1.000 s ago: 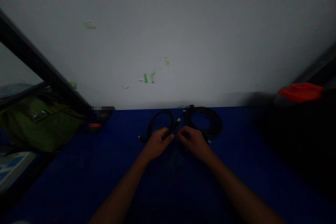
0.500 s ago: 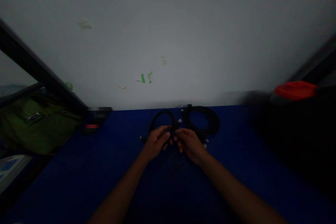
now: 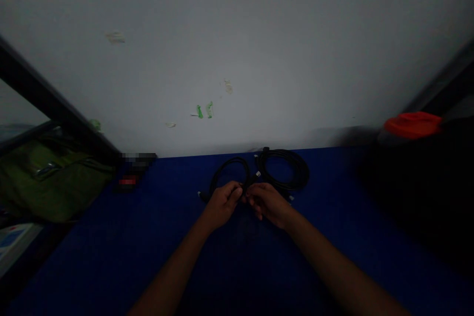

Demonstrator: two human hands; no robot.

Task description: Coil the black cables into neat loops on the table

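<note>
Cable [image 3: 229, 159] held between both hands [image 3: 222, 205] [image 3: 268, 204]

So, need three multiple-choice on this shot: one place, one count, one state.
1. Where is the olive-green bag relative to the coils? A left; B right; C on top.
2. How many coils of black cable lie on the blue tabletop? A one; B two; C four.
3. The left hand and right hand are: A flat and apart; B closed together on a black plug; C raised and empty.

1 A: the bag sits at the far left of the view.
2 B: one coil lies left, one right.
3 B: they meet at the plug, between the coils.
</note>
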